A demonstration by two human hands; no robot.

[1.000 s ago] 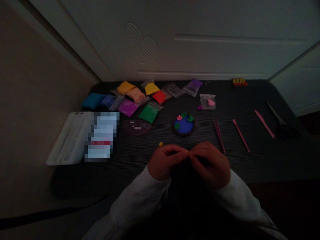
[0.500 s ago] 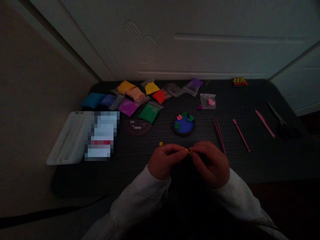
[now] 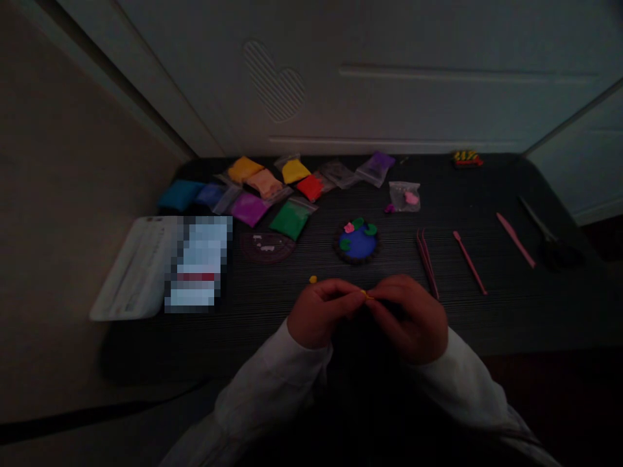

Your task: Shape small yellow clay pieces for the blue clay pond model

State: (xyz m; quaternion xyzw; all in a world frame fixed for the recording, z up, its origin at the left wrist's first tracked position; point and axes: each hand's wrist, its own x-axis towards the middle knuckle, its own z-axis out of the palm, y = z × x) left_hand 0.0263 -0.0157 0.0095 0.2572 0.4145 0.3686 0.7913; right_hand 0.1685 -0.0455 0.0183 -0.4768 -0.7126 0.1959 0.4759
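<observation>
Between the fingertips of both hands is a tiny piece of yellow clay (image 3: 365,295), mostly covered by the fingers. My left hand (image 3: 321,311) pinches it from the left, thumb and forefinger closed. My right hand (image 3: 411,318) pinches the same piece from the right. A small yellow clay lump (image 3: 313,279) lies on the table just beyond my left hand. Past the hands sits a round clay pond (image 3: 358,243), blue inside a dark rim, bearing green lily pads (image 3: 370,230) and a pink flower (image 3: 349,228).
Bags of coloured clay, such as the green one (image 3: 291,220), lie at the back left. A white box (image 3: 136,269) and a blurred-out phone-like rectangle (image 3: 199,266) are at left. On the right lie tweezers (image 3: 427,263), two pink tools (image 3: 470,263) (image 3: 516,240) and scissors (image 3: 545,233).
My right fingertips drew slightly off the yellow clay half a second ago, showing thin yellow ends, and now press close to it again. The left hand has stayed in place.
</observation>
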